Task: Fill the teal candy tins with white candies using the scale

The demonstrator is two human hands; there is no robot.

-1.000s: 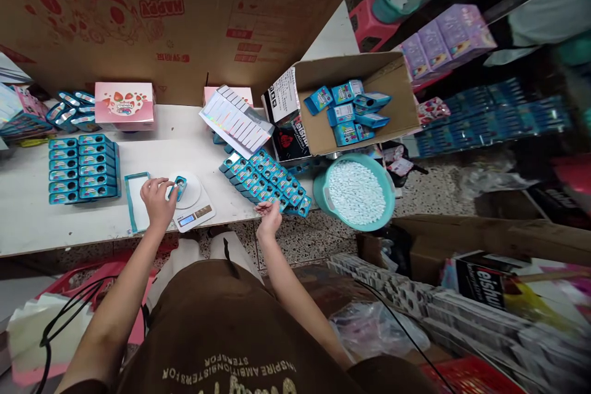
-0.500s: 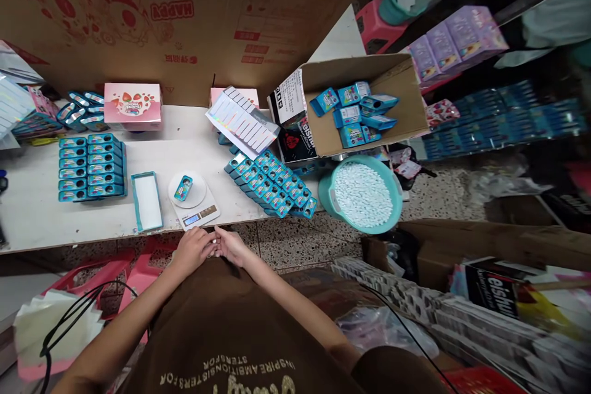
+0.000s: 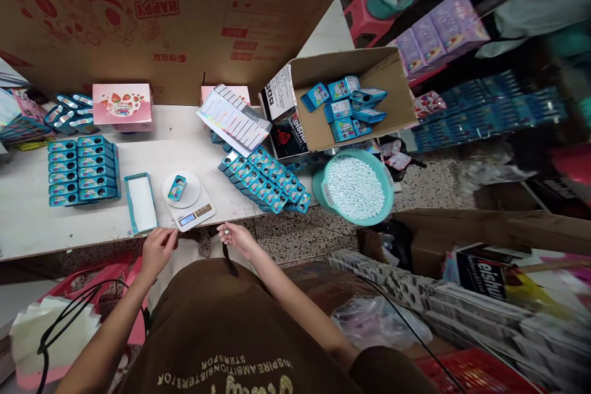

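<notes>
My left hand (image 3: 157, 250) is just off the table's front edge, below the blue-rimmed tray (image 3: 129, 206). Its fingers are drawn together; whatever they may hold is too small to make out. To its right, my right hand (image 3: 237, 241) is half curled with the palm up, a small white pellet (image 3: 226, 232) at its fingers. A white digital scale (image 3: 203, 217) with a lit display stands on the table close to both hands. One small blue tin-like pack (image 3: 177, 188) lies on its round plate.
Stacked blue packs (image 3: 98, 166) stand left, more blue packs (image 3: 265, 178) right of the scale. A teal bucket (image 3: 390, 197) of white pellets is at the table's right end. Behind it, a cardboard box (image 3: 399, 98) holds loose blue packs. Printed sheets (image 3: 233, 120) lie on the table.
My hands were together in front of the scale and are now apart. My left hand has moved left; my right hand has moved slightly right. The pack stays on the scale.
</notes>
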